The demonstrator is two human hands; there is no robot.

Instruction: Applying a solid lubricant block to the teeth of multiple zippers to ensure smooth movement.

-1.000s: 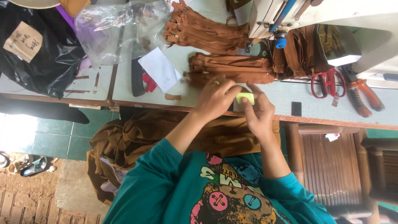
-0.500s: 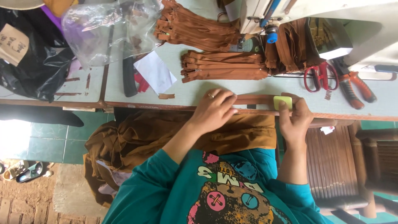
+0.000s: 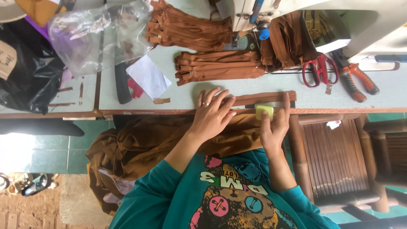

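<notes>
Two hands at the table (image 3: 178, 99) edge; left hand (image 3: 212, 116) flat, fingers spread, pressing the brown strip (image 3: 258, 98); right hand (image 3: 273, 129) pinching a yellow-green block (image 3: 264, 111) just below it; long axis left-to-right along the edge, free end nearer the right hand.

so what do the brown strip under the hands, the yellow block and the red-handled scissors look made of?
Brown strip: looks like woven fabric, matte, lying limp and flat under the left hand.
Yellow block, in the right hand: pale, dull, squared edges; possibly chalk or wax, cannot tell.
Scissors: glossy red handles, likely plastic; the blades are mostly hidden.
</notes>
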